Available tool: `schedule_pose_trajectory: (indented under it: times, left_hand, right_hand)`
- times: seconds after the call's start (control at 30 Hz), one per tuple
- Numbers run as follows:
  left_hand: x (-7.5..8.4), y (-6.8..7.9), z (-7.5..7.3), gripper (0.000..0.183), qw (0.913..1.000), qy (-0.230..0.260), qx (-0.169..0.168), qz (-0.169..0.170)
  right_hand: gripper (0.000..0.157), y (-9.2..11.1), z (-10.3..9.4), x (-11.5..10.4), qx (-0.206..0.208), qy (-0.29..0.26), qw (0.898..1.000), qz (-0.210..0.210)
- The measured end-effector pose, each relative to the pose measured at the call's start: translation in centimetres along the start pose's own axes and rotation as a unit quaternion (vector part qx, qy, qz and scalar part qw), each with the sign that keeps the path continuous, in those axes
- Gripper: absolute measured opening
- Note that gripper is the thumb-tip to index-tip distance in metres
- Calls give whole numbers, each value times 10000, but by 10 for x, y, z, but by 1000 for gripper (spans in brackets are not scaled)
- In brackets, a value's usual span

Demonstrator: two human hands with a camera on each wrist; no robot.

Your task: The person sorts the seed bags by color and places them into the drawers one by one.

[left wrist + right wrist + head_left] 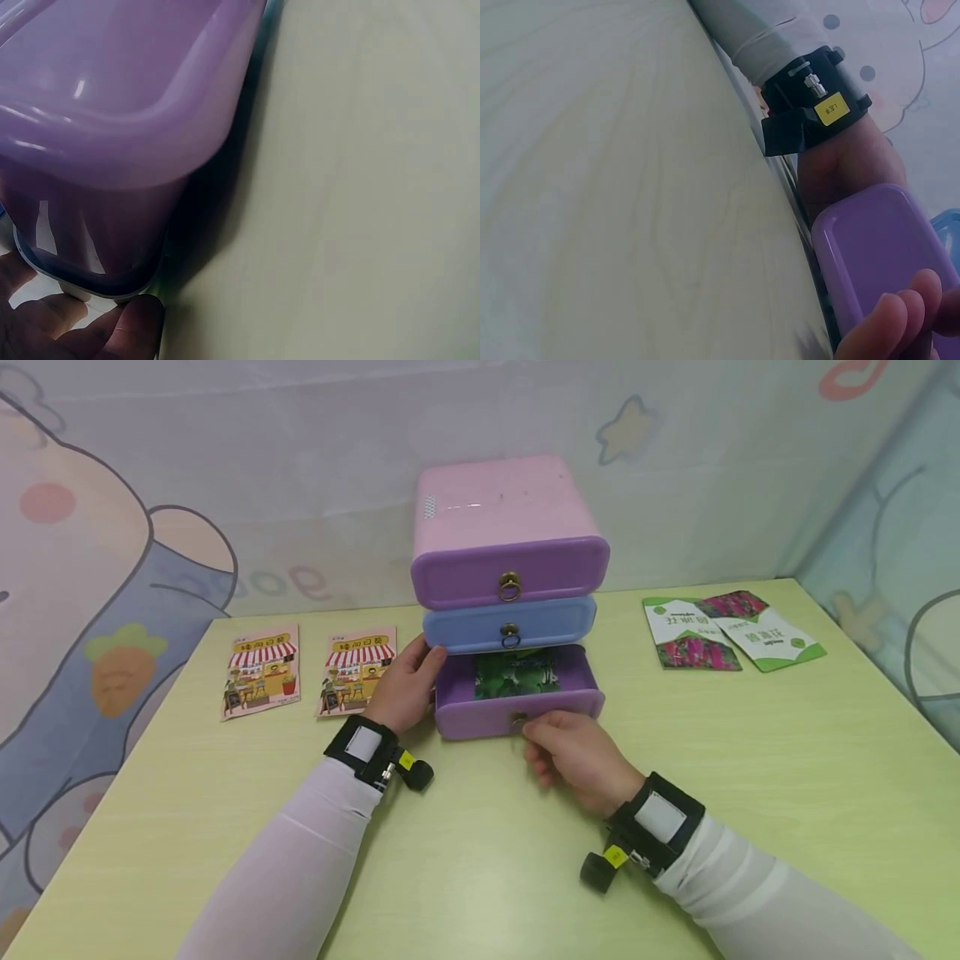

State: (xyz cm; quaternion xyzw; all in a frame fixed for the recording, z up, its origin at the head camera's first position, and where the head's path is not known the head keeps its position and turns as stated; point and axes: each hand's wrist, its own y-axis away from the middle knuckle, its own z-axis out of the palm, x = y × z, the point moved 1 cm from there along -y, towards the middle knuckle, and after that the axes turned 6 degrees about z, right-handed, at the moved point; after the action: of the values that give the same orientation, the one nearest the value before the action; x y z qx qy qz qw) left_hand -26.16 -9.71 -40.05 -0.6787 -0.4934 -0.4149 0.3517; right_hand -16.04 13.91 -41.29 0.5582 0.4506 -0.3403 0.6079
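A small chest of drawers with a pink top (498,497) stands at the back of the table. Its purple bottom drawer (480,718) is pulled out, and a green printed packet (517,677) lies inside. My right hand (577,756) pinches the drawer's small ring handle (518,720) between thumb and forefinger; the other fingers are curled below. Against the chest's left side, my left hand (408,685) holds its edge beside the blue drawer (465,628). In the left wrist view, bent fingers (131,330) touch the rim behind the drawer front (120,142).
On the left lie two pink packets with a shop picture, one at the outer side (262,672) and one (352,664) partly behind my left hand. Two overlapping green-and-white packets (693,635) lie at the right. A printed cloth (337,485) hangs behind the table (465,860).
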Motion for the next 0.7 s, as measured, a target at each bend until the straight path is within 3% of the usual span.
schedule_pose_trajectory:
  times: [0.7]
  left_hand:
    - [1, 1, 1, 60, 10000, 53, 46, -6]
  right_hand:
    - [19, 1, 0, -2, -33, -15, 10000, -68]
